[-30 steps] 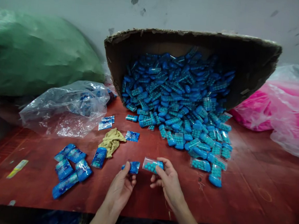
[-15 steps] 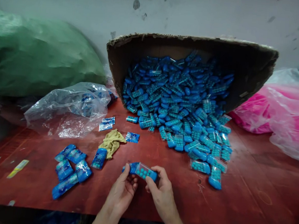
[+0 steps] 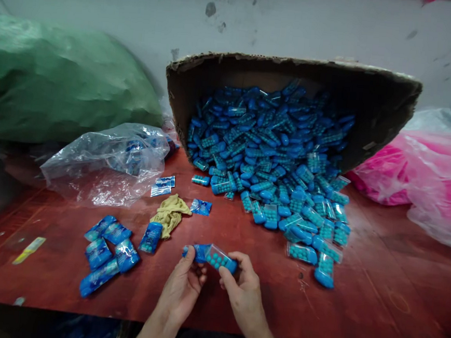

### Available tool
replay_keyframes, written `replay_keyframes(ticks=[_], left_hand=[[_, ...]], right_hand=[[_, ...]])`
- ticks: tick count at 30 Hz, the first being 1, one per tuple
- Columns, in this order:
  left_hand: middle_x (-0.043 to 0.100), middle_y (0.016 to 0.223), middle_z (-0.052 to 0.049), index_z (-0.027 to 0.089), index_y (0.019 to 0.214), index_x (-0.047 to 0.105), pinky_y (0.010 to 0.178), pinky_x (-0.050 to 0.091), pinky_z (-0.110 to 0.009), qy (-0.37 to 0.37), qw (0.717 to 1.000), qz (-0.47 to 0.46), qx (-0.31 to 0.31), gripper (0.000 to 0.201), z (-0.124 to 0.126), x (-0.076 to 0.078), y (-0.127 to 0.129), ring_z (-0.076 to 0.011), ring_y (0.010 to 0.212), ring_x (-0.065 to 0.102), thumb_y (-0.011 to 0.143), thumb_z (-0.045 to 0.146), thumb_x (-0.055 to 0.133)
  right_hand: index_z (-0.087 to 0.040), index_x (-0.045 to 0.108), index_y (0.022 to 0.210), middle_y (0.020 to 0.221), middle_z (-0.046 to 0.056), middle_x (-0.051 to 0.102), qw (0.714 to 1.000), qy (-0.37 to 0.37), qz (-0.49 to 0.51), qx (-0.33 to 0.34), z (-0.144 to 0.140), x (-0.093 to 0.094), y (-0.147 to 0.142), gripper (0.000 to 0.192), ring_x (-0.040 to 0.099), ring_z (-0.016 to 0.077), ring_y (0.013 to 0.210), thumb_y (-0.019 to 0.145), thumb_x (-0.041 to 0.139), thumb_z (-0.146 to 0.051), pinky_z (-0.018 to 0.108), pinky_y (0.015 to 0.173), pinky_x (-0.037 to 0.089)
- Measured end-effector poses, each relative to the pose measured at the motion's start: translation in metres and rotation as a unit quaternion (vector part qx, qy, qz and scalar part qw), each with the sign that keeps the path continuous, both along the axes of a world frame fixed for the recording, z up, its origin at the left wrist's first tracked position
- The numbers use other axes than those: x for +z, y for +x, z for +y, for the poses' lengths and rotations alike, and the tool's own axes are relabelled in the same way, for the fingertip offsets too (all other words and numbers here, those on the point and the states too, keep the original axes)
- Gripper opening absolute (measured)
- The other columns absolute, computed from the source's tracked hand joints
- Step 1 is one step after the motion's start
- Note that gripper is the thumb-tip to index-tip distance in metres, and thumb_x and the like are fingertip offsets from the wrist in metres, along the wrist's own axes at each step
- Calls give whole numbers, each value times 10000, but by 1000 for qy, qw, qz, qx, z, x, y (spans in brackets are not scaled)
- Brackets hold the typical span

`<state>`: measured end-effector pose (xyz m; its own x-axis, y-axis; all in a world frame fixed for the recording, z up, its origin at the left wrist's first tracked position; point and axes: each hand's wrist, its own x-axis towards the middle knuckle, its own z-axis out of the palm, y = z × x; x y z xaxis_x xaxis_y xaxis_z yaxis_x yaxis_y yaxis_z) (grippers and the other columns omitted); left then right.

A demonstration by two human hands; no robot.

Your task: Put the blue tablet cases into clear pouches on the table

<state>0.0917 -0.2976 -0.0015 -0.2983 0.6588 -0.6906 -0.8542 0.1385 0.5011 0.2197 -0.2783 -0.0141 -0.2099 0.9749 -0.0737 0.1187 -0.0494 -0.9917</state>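
Observation:
Low over the front of the red table (image 3: 376, 285), my left hand (image 3: 182, 289) pinches a small blue plastic wrapper (image 3: 196, 251). My right hand (image 3: 243, 294) grips a clear little case of blue beads (image 3: 221, 260), its left end touching the wrapper's mouth. A tipped cardboard box (image 3: 379, 103) at the back spills a big heap of like blue cases (image 3: 273, 157) toward me. Several wrapped blue packets (image 3: 105, 256) lie at front left.
A clear plastic bag (image 3: 109, 162) with more wrappers lies at left, a green sack (image 3: 60, 83) behind it. Pink plastic bags (image 3: 424, 174) sit at right. A yellow-brown cloth (image 3: 170, 214) and loose wrappers (image 3: 160, 187) lie mid-table. The table's front edge runs just under my wrists.
My hands came together: the case in my right hand moved left until it met the wrapper in my left. Since half a second ago they have hardly shifted.

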Motion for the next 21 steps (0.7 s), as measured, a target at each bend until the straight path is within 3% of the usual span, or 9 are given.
replay_keyframes(ticks=[4, 10, 15, 21], left_hand=[[582, 541, 25, 169, 690, 526, 388, 392, -189, 30, 1000, 5, -5, 149, 1, -1, -2, -96, 458, 538, 699, 278, 627], [610, 604, 52, 187, 731, 537, 419, 422, -204, 78, 996, 43, 6, 216, 1, -3, -8, -100, 508, 561, 611, 250, 706], [619, 609, 48, 182, 763, 549, 432, 430, -193, 88, 993, 74, -19, 242, 2, -2, -13, -88, 505, 552, 602, 260, 712], [628, 591, 36, 156, 714, 563, 488, 450, -198, 107, 988, 113, -15, 268, 3, 2, -15, -84, 499, 553, 548, 266, 744]], right_hand=[[-217, 535, 927, 803, 10, 584, 997, 65, -41, 15, -3, 3, 2, 157, 561, 147, 694, 772, 544, -244, 238, 657, 455], [-217, 535, 940, 837, 21, 582, 995, 81, -34, 41, -7, -3, 2, 151, 559, 155, 735, 790, 520, -217, 236, 666, 448], [-221, 548, 909, 830, 14, 567, 992, 109, -8, 64, -6, -2, 2, 127, 545, 143, 746, 797, 506, -177, 222, 674, 436], [-211, 550, 918, 854, 20, 557, 990, 125, 17, 56, -4, -8, 1, 136, 537, 147, 794, 791, 516, -177, 243, 721, 435]])
